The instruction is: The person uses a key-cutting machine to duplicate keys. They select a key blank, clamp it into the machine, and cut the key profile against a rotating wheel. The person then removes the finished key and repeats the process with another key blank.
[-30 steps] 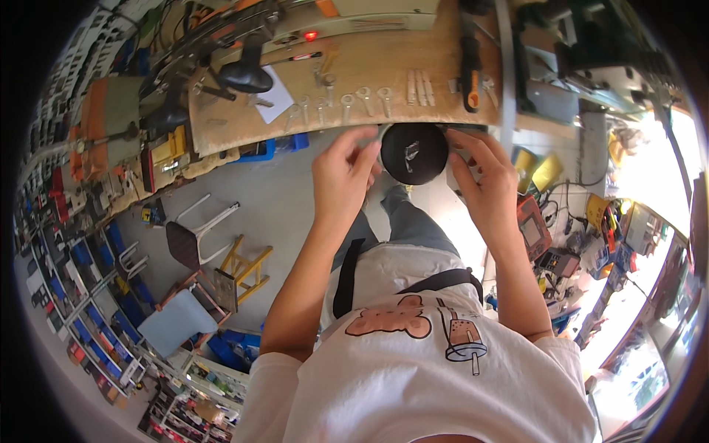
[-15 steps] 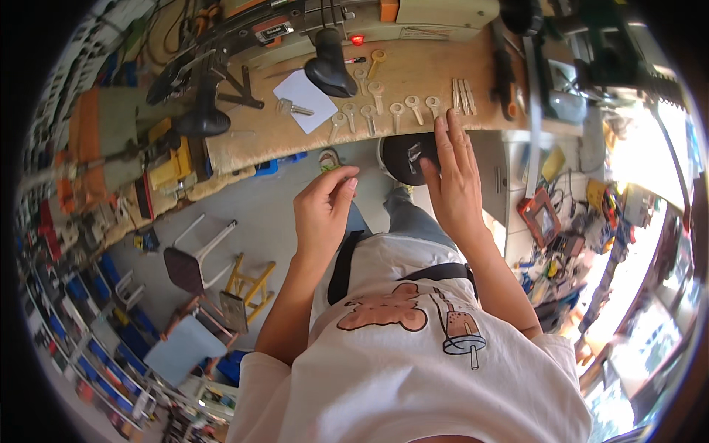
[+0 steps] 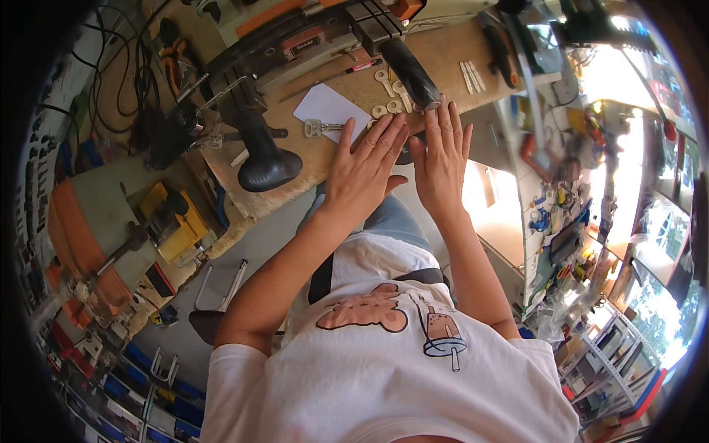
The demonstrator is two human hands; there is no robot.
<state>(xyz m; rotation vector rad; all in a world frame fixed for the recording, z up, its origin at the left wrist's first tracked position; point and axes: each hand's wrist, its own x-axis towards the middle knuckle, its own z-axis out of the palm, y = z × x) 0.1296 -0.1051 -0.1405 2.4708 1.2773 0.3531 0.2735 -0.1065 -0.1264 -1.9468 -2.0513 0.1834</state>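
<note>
The left hand (image 3: 367,168) has moved close to the right hand (image 3: 439,164), by flat silver metal keys (image 3: 385,83); all fingers stretch straight, empty.

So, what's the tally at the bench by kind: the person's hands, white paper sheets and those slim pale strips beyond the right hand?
Left hand and right hand: 2
White paper sheet: 1
Slim pale strips: 3
Total: 6

A black handle (image 3: 411,74) is blocking the way at the right hand's (image 3: 441,166) fingertips, while a rounded black grip (image 3: 269,164) is obstructing the left hand's (image 3: 360,173) left side. Ahead-right of the right hand, bench (image 3: 450,92) is offering passage.
</note>
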